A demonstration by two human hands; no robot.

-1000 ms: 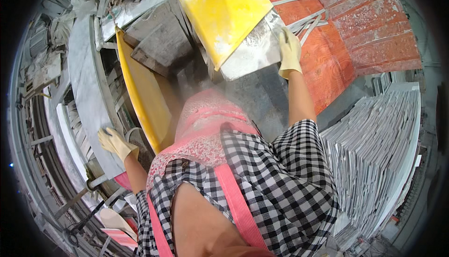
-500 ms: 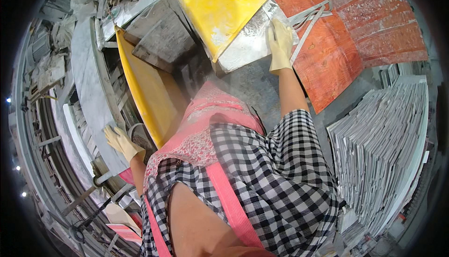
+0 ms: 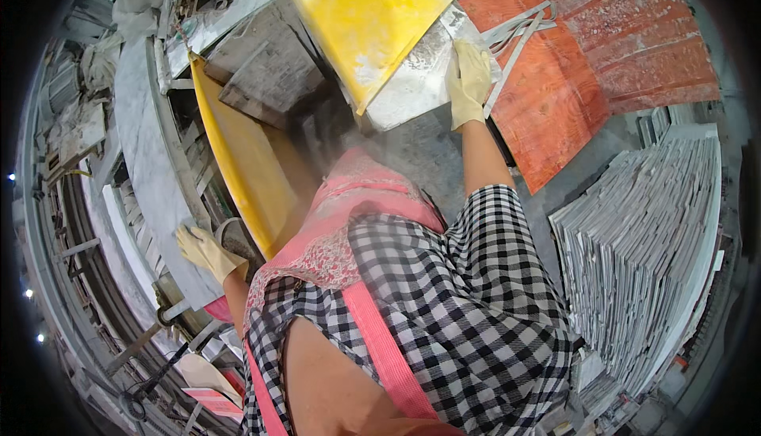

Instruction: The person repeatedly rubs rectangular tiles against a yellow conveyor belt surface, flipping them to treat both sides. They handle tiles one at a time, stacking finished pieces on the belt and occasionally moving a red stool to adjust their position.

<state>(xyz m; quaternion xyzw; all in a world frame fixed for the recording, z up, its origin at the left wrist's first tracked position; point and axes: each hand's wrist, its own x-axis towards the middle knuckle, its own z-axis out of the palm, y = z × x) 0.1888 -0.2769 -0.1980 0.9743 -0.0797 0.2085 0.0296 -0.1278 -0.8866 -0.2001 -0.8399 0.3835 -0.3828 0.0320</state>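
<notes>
My left hand [image 3: 208,252], in a cream rubber glove, rests on a long pale marble-patterned slab [image 3: 154,158], its fingers stretched along the surface near the inner edge. My right hand [image 3: 469,79], gloved alike, lies with extended fingers on the right edge of a white, dust-covered flat surface [image 3: 416,83]. Over part of that surface lies a bright yellow sheet [image 3: 372,16], powdery in places. Neither hand visibly holds anything. The undersides of both hands are hidden.
A yellow panel [image 3: 238,158] stands upright before me beside grey boards [image 3: 273,71]. Wood-grained orange sheets [image 3: 547,103] with pale straps [image 3: 519,28] lie to the right. A tall stack of thin grey strips [image 3: 646,254] stands at the lower right. Metal framework [image 3: 119,349] runs along the left.
The view has shifted slightly, and the scene sits a little further left. My right hand has turned slightly on the edge of the white surface. My left hand remains on the slab.
</notes>
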